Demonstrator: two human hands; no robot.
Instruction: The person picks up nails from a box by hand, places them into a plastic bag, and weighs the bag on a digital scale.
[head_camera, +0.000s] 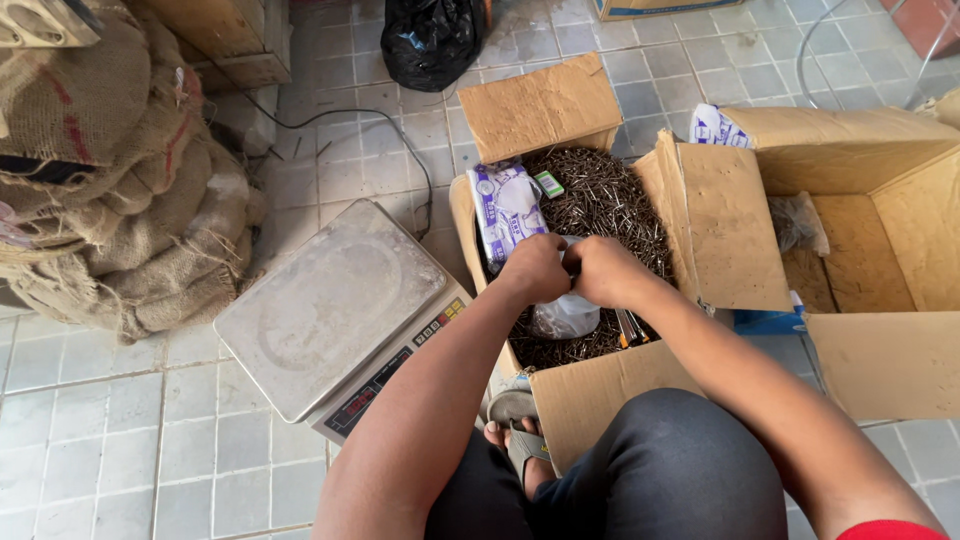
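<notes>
My left hand (535, 268) and my right hand (605, 272) meet, fingers closed, on the top of a clear plastic bag (566, 318). The bag hangs over an open cardboard box (590, 395) filled with dark nails (600, 200). A white and purple printed packet (507, 210) lies on the nails at the box's left side, with a small green item (548, 184) next to it. A dark tool (630, 328) rests in the nails just right of the bag.
A digital weighing scale (330, 305) with a metal pan sits on the tiled floor to the left. Burlap sacks (110, 170) are piled far left. A second open cardboard box (860, 230) stands to the right. A black plastic bag (432, 40) lies at the back.
</notes>
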